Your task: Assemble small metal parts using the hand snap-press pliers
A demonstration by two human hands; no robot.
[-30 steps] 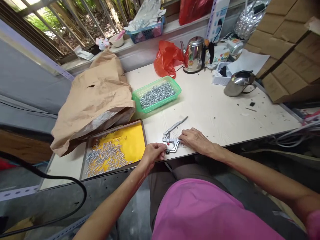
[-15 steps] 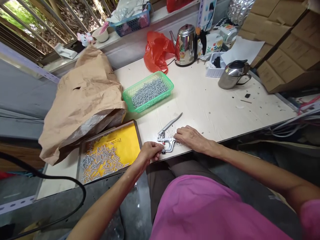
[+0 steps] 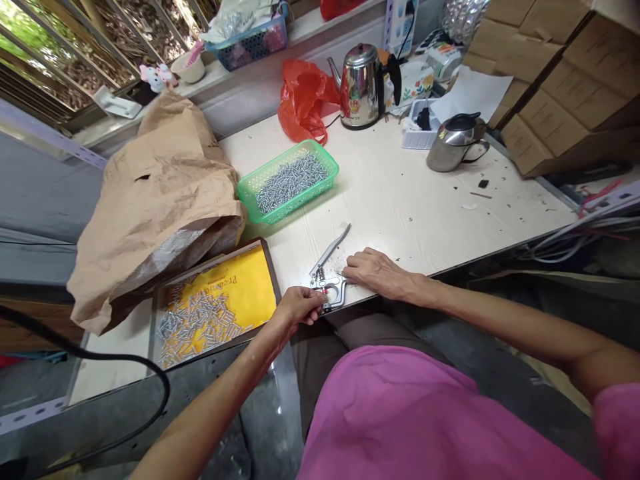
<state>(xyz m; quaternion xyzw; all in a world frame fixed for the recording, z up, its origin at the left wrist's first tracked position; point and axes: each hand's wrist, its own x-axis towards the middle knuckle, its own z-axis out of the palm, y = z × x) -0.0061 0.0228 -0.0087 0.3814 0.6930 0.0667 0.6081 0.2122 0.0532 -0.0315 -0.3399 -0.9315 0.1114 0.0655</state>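
Observation:
A small metal hand press tool (image 3: 330,267) lies at the near edge of the white table (image 3: 425,200), its long handle raised and pointing away. My left hand (image 3: 299,308) is pinched at the tool's jaw, its fingers closed on a tiny part I cannot make out. Fingers flat, my right hand (image 3: 375,273) rests on the tool's lower handle and holds it down on the table. To my left, a tray with a yellow sheet (image 3: 215,303) holds several small metal pieces. A green basket (image 3: 287,180) further back is full of similar metal pieces.
A crumpled brown paper bag (image 3: 155,200) lies left of the basket. A steel kettle (image 3: 360,87), a red plastic bag (image 3: 303,97) and a steel jug (image 3: 453,143) stand at the back. Cardboard boxes (image 3: 560,87) are stacked at the right. A black cable (image 3: 100,360) loops low on the left.
The view has drifted, so everything sits further left in the frame. My hands have stayed on the tool, the left hand pinched at its jaw throughout.

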